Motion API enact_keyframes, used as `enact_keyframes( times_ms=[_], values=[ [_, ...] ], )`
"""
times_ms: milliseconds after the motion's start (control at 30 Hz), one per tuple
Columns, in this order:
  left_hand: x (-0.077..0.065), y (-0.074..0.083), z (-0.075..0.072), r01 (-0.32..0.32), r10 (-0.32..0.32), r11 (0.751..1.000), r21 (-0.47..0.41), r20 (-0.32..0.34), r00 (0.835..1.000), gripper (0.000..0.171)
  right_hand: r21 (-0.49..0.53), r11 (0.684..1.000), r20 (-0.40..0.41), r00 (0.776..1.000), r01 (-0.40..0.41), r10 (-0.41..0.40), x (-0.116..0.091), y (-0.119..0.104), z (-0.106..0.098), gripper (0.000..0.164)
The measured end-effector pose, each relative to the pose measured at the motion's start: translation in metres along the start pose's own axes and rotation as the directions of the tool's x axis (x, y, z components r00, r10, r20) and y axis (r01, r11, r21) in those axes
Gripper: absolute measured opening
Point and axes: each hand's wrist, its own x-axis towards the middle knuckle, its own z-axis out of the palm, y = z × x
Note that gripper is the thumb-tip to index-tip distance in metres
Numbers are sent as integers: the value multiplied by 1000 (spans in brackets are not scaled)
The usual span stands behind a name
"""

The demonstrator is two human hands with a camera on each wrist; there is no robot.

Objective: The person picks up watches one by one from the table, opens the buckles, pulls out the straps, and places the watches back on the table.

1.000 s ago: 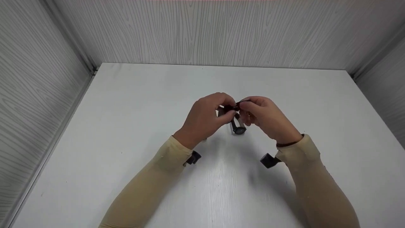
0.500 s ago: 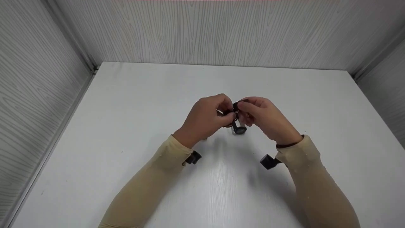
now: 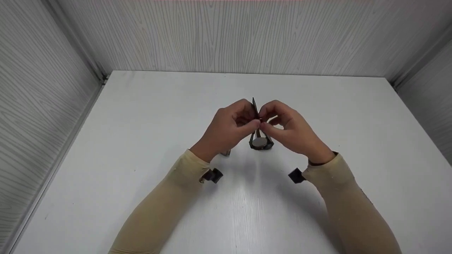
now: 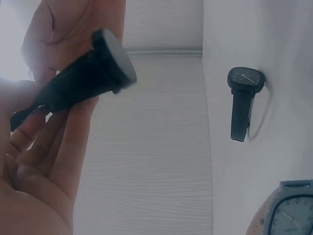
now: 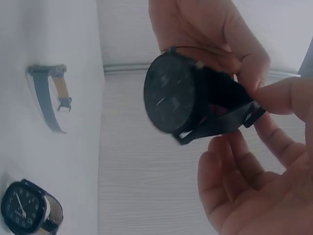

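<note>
My left hand [image 3: 231,123] and right hand [image 3: 287,125] meet above the table, both pinching the strap of a black wristwatch. One strap end points up between them. Below the fingertips hangs the watch's round case, its pale back [image 3: 260,142] facing the head camera. From the right wrist, its dark dial [image 5: 168,93] is visible and the two strap halves come together at the fingers. Fingertips hide how the strap ends join. Another black watch [image 4: 247,78] with a squarish case rests on the table, mostly behind the held one in the head view.
A watch with a grey strap [image 5: 43,90] lies on the white table [image 3: 169,116], largely hidden under my left hand in the head view. Wood-grain panels [image 3: 226,35] close in the back and both sides. Black wrist cameras hang below both sleeves.
The strap end has swung upright between the hands, and the case's pale back has come into view below. My right hand has shifted left and its fingers have changed their pinch.
</note>
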Motion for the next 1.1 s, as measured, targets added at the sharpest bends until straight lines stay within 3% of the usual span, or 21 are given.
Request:
enact_keyframes(
  times_ms=[267, 367, 467, 567, 667, 700, 767, 933, 1000, 1100],
  values=[
    [-1, -1, -5, -65, 64, 996, 57, 17, 998, 6, -101, 985, 36, 990, 142, -139, 1, 3, 1, 15],
    [-1, -2, -7, -113, 114, 983, 141, 4, 993, 6, -118, 975, 27, 982, 190, -188, 1, 5, 2, 15],
    [-1, -2, -7, -180, 191, 945, 272, -14, 981, 7, -116, 970, 7, 977, 213, -214, 1, 6, 3, 15],
    [-1, -2, -7, -261, 294, 876, 405, -19, 956, 10, -83, 974, -23, 977, 210, -212, 1, 6, 3, 14],
    [0, -1, -6, -305, 353, 833, 462, -18, 936, 14, -24, 981, -60, 979, 195, -196, 1, 6, 2, 14],
    [0, 0, -6, -303, 350, 838, 454, -21, 936, 14, -8, 982, -71, 979, 191, -191, 1, 6, 1, 14],
    [1, 1, -6, -272, 311, 871, 409, -31, 950, 15, 18, 983, -90, 979, 185, -183, 1, 7, 1, 14],
    [2, 3, -6, -109, 118, 973, 202, -32, 992, 15, 29, 985, -111, 980, 168, -164, 1, 8, 1, 13],
    [2, 4, -7, -35, 38, 991, 131, -22, 999, 19, 32, 986, -111, 981, 161, -157, 0, 8, 1, 12],
    [2, 4, -8, 49, -48, 995, 90, -18, 999, 22, 46, 989, -112, 985, 140, -135, 0, 9, 2, 13]
  ],
)
